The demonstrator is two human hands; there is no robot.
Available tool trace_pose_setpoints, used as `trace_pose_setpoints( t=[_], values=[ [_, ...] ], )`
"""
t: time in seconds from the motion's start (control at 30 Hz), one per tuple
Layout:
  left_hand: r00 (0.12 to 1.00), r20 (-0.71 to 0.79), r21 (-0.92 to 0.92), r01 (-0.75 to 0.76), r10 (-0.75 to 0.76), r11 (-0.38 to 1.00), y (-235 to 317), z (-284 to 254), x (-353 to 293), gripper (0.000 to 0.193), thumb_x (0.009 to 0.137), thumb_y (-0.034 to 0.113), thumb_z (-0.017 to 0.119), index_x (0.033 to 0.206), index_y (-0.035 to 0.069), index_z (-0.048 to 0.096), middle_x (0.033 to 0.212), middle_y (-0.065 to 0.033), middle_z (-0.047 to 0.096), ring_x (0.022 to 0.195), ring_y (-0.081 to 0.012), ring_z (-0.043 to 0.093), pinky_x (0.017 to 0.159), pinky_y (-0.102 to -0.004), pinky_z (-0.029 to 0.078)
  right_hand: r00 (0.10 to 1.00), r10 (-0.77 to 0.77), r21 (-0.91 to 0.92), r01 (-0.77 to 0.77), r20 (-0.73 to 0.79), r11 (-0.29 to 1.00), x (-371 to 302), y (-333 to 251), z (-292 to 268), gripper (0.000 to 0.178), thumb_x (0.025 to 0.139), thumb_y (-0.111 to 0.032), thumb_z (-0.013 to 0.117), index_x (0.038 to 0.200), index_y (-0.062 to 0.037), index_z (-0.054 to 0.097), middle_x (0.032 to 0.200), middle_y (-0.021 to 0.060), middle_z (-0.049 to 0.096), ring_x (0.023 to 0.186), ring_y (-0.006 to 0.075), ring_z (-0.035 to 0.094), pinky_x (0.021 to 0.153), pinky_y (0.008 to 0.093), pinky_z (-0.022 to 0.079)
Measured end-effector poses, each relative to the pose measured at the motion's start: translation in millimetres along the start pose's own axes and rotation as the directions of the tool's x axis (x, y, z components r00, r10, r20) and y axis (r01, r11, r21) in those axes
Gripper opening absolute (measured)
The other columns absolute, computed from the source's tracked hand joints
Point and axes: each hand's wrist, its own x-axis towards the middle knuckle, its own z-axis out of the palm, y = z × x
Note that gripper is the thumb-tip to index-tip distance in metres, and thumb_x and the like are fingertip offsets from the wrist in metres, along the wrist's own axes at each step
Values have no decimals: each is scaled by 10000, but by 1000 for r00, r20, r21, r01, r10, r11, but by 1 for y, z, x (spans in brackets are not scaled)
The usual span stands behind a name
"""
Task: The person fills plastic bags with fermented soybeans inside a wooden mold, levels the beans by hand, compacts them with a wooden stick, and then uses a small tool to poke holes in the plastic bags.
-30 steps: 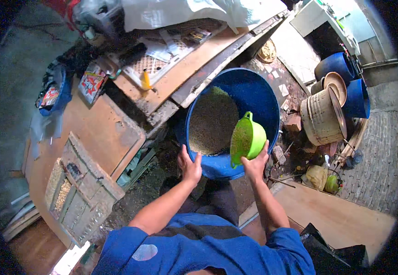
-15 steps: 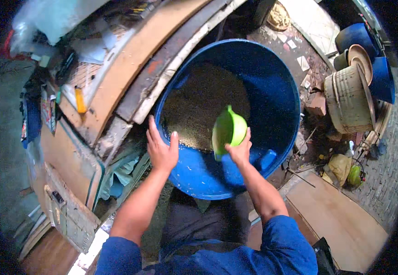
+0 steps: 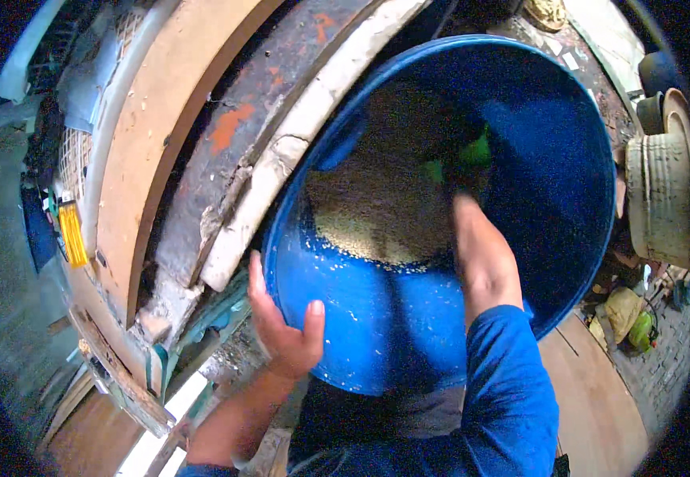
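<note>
A large blue plastic barrel [image 3: 369,330] stands before me, its wide mouth open toward me. Inside lies a heap of pale, loose grain [image 3: 384,219], with stray kernels stuck on the near wall. My left hand [image 3: 287,338] grips the barrel's near-left rim, the thumb over the inner side and the fingers outside. Deep in the barrel, at the right side of the grain, my right hand [image 3: 488,258] holds a bright green plastic bowl [image 3: 474,149]. Shadow covers most of the bowl and the right fingertips, so what the bowl contains cannot be made out.
Along the barrel's left side runs a chipped, white-edged slab [image 3: 273,155], beside a curved wooden board [image 3: 150,119]. A dirty cream tub [image 3: 656,199] stands to the right. A brown board [image 3: 599,389] lies at lower right, near a yellowish bag [image 3: 623,310].
My right hand has carried the green bowl from above the near side down and farther into the barrel. My view has moved closer to the barrel; my left hand stays on its rim.
</note>
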Motion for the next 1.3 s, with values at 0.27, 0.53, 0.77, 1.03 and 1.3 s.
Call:
trace_pose_setpoints(
  t=[0.27,0.53,0.77,1.03,1.3],
  values=[
    [999,23,23,29,-30,999,-2,4,-3,956,853,335,620,1562,-24,88,1506,-278,300,1347,-395,390,1141,-500,302,883,-399,-348,465,247,814,-58,-70,76,980,745,-476,762,1514,-23,356,1472,260,465,1328,366,498,1123,435,392],
    [1000,31,116,0,-4,993,-2,2,-5,982,843,351,631,1567,-14,77,1531,-275,256,1372,-399,358,1151,-510,283,739,-240,-504,623,629,598,-9,36,20,688,861,-566,582,1293,-34,640,1365,256,567,1297,385,521,1067,450,435],
    [1000,0,-7,29,-29,1000,3,1,0,992,837,332,645,1567,-12,69,1518,-262,309,1348,-390,393,1143,-504,302,977,-30,-590,152,211,793,22,85,-31,621,842,-532,630,1231,-50,661,1242,234,632,1185,363,591,984,454,487],
    [999,31,45,36,-37,998,-1,4,-3,967,828,242,627,1574,13,55,1508,-264,317,1346,-381,396,1152,-497,297,947,213,-560,-44,240,828,-80,112,16,546,821,-494,685,1161,-67,685,1102,208,706,1058,339,672,890,460,547],
    [1000,-25,-34,15,-16,999,-1,2,-3,923,818,225,637,1529,-96,143,1488,-321,312,1346,-440,391,1143,-511,307,967,-220,34,218,130,975,-164,32,25,1100,607,-252,856,1497,-2,260,1267,337,455,1190,477,475,1055,481,439]
  ],
)
